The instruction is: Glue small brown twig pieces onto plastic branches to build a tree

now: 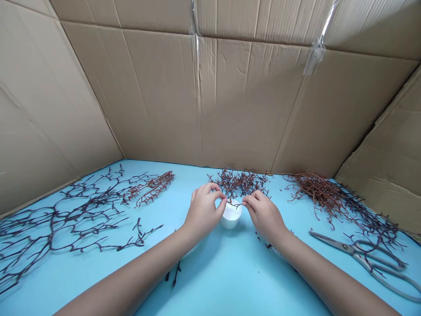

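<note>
Over a small white cup (pixel 230 220), a thin dark forked twig (pixel 235 204) spans the gap between my two hands. My left hand (pixel 204 207) pinches its left end between thumb and forefinger. At the other end, the fingertips of my right hand (pixel 265 216) are closed on it. Whether the twig touches the cup's rim I cannot tell. Just behind the cup lies a heap of short reddish-brown twigs (pixel 240 181).
Large dark branches (pixel 52 232) spread over the blue tabletop (pixel 210 281) at left, beside a small reddish sprig (pixel 158 186). At right lie a tangled reddish bundle (pixel 315 191) and grey scissors (pixel 353 250). Cardboard walls (pixel 237 109) enclose the back and sides.
</note>
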A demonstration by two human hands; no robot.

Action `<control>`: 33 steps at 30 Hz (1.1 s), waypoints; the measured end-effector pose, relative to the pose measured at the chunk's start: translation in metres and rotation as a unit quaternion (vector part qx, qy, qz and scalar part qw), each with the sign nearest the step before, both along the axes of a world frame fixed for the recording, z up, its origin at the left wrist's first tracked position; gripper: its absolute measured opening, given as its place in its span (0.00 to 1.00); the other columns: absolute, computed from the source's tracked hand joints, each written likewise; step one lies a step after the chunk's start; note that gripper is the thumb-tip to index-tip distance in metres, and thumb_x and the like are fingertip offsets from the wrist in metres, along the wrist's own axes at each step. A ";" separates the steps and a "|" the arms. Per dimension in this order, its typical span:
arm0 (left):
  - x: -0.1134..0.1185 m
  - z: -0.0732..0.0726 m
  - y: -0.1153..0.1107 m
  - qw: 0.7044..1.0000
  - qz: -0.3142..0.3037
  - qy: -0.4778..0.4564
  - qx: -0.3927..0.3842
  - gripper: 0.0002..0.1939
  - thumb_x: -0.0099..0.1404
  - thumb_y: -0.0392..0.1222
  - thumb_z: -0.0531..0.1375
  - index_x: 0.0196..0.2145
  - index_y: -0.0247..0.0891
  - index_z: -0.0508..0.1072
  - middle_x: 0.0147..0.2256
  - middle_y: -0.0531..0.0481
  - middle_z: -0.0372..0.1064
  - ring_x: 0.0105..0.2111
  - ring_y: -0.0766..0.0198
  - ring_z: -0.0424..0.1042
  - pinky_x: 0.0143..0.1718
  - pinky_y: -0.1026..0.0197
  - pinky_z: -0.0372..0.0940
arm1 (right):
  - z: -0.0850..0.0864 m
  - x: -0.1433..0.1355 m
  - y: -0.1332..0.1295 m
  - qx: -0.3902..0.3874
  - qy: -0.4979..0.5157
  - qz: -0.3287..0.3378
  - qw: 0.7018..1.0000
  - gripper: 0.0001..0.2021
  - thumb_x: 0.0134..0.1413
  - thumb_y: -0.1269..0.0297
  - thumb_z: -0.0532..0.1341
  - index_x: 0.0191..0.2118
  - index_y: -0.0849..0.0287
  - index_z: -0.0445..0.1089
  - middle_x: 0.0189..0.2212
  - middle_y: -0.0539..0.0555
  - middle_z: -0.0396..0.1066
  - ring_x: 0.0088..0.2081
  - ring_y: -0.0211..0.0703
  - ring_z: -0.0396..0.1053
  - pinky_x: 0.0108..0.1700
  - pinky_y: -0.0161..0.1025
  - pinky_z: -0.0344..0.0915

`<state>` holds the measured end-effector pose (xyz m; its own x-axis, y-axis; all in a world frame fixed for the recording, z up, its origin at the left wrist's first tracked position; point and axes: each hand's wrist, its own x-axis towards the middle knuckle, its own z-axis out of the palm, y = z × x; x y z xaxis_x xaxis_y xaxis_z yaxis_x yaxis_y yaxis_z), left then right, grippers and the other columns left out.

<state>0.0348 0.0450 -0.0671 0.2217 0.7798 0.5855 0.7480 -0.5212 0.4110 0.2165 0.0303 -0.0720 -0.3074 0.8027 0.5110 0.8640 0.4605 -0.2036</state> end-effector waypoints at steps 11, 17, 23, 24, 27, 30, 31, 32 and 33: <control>0.000 0.001 -0.001 1.000 0.008 0.023 -0.002 0.07 0.59 0.37 0.54 0.27 0.40 0.72 0.37 0.49 0.63 0.41 0.57 0.62 0.46 0.49 0.54 | -0.003 -0.004 0.001 0.010 -0.029 0.029 0.999 0.11 0.58 0.68 0.50 0.33 0.57 0.69 0.28 0.52 0.61 0.30 0.41 0.58 0.30 0.34 0.53; 0.001 0.003 -0.005 0.999 0.013 0.036 0.001 0.08 0.59 0.37 0.53 0.26 0.40 0.71 0.38 0.49 0.63 0.42 0.56 0.61 0.49 0.44 0.49 | -0.006 -0.005 0.000 -0.004 -0.018 0.042 0.999 0.11 0.58 0.68 0.50 0.33 0.57 0.70 0.28 0.52 0.62 0.31 0.41 0.59 0.31 0.35 0.53; 0.002 0.004 -0.007 0.999 0.011 0.043 0.000 0.08 0.59 0.37 0.53 0.26 0.40 0.72 0.38 0.48 0.63 0.42 0.56 0.61 0.50 0.43 0.48 | -0.006 -0.001 0.000 -0.037 0.045 0.047 0.997 0.10 0.58 0.65 0.51 0.34 0.57 0.69 0.29 0.51 0.63 0.31 0.39 0.62 0.31 0.34 0.57; 0.001 0.004 -0.008 0.999 0.010 0.044 0.000 0.08 0.59 0.37 0.53 0.27 0.40 0.72 0.38 0.48 0.63 0.42 0.57 0.62 0.50 0.43 0.48 | -0.006 0.001 0.000 -0.043 0.057 0.046 0.996 0.10 0.58 0.65 0.51 0.33 0.57 0.68 0.28 0.51 0.63 0.30 0.39 0.62 0.31 0.33 0.57; 0.001 0.004 -0.008 0.999 0.010 0.046 0.000 0.08 0.59 0.37 0.53 0.28 0.40 0.72 0.38 0.48 0.63 0.42 0.56 0.61 0.49 0.44 0.50 | -0.006 0.004 0.000 -0.055 0.088 0.039 0.994 0.11 0.59 0.64 0.50 0.33 0.57 0.68 0.28 0.51 0.63 0.30 0.39 0.63 0.30 0.33 0.58; 0.001 0.004 -0.008 0.999 0.013 0.048 0.000 0.08 0.60 0.37 0.53 0.28 0.40 0.72 0.39 0.48 0.63 0.42 0.57 0.61 0.49 0.44 0.51 | -0.006 0.005 -0.001 -0.060 0.104 0.037 0.992 0.10 0.58 0.64 0.51 0.32 0.56 0.68 0.28 0.51 0.63 0.30 0.39 0.64 0.31 0.34 0.59; 0.001 0.004 -0.008 0.999 0.014 0.049 0.000 0.08 0.60 0.37 0.53 0.28 0.40 0.72 0.39 0.48 0.63 0.42 0.57 0.61 0.49 0.44 0.50 | -0.007 0.005 -0.001 -0.062 0.107 0.038 0.992 0.10 0.58 0.64 0.51 0.32 0.56 0.68 0.28 0.50 0.63 0.31 0.39 0.64 0.31 0.34 0.58; 0.001 0.004 -0.008 0.999 0.015 0.051 0.001 0.08 0.60 0.37 0.53 0.28 0.40 0.71 0.39 0.48 0.63 0.42 0.57 0.61 0.49 0.44 0.49 | -0.007 0.005 -0.001 -0.063 0.109 0.039 0.991 0.10 0.58 0.64 0.51 0.32 0.56 0.68 0.28 0.50 0.63 0.31 0.40 0.63 0.32 0.34 0.58; 0.002 0.004 -0.008 0.998 0.016 0.052 0.001 0.08 0.60 0.37 0.53 0.28 0.40 0.71 0.39 0.48 0.63 0.42 0.57 0.61 0.49 0.43 0.49 | -0.007 0.005 -0.002 -0.063 0.111 0.040 0.991 0.10 0.58 0.63 0.51 0.33 0.56 0.69 0.28 0.50 0.63 0.31 0.40 0.63 0.32 0.34 0.58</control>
<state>0.0364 0.0369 -0.0628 0.2559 0.7867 0.5617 0.8035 -0.4962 0.3289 0.2215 0.0285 -0.0789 -0.2641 0.8423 0.4698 0.7529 0.4845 -0.4454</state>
